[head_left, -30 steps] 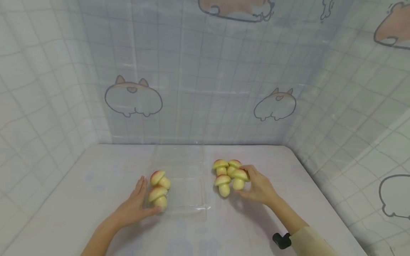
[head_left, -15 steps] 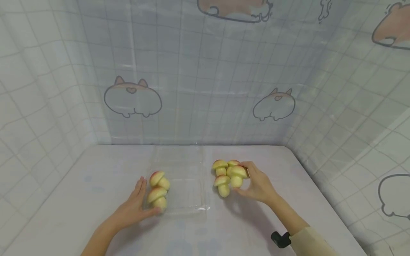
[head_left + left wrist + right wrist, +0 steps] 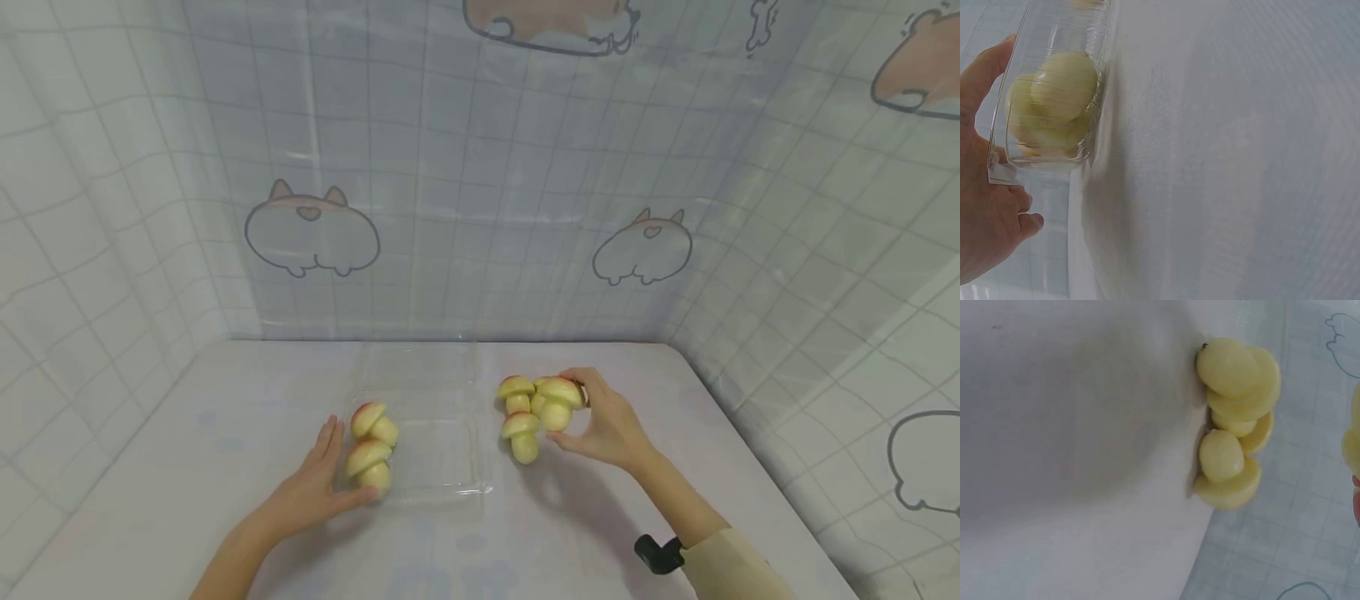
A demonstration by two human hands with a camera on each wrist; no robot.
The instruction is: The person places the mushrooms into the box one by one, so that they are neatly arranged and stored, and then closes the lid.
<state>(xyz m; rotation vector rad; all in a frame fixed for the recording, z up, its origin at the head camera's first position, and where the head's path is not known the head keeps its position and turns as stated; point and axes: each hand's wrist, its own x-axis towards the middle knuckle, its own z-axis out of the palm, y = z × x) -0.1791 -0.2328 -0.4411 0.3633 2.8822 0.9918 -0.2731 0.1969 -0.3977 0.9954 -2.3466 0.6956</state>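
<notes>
Held mushroom point(image 3: 559, 400) kept in right hand point(image 3: 609, 429), box point(image 3: 438, 450) braced by left hand point(image 3: 318, 487)

Held mushroom: pinched by the right hand, fingers set at the cap, thumb at the stem's near end. Grip parted only as far as the piece requires. In the right wrist view the piece is cut off by the frame edge and is seen raised off the surface point(image 3: 480, 550).

Three more are grouped just beside it on the surface: rear mushroom point(image 3: 516, 393), front mushroom point(image 3: 522, 439) and hidden mushroom point(image 3: 537, 402), the last partly covered by the held piece in the head view.

Box: clear, laid on the surface left of the group. Its left side is touched by the left hand; fingers are kept mostly straight, thumb stretched along the near edge. Grip spread wide, nothing pinched.

Near mushroom point(image 3: 369, 465) and far mushroom point(image 3: 375, 423) are contained in the box, along its left side, stems pointed down and rightward. Remainder of the box floor is left bare. A clear flap point(image 3: 417, 367) is laid out behind; whether it is joined to the box cannot be told.

Right forearm is partly covered by a pale sleeve point(image 3: 735, 567); a dark fitting point(image 3: 660, 555) is seen beside its cuff. Surface is backed by a gridded sheet point(image 3: 465, 208), printed with dog drawings point(image 3: 311, 233).
</notes>
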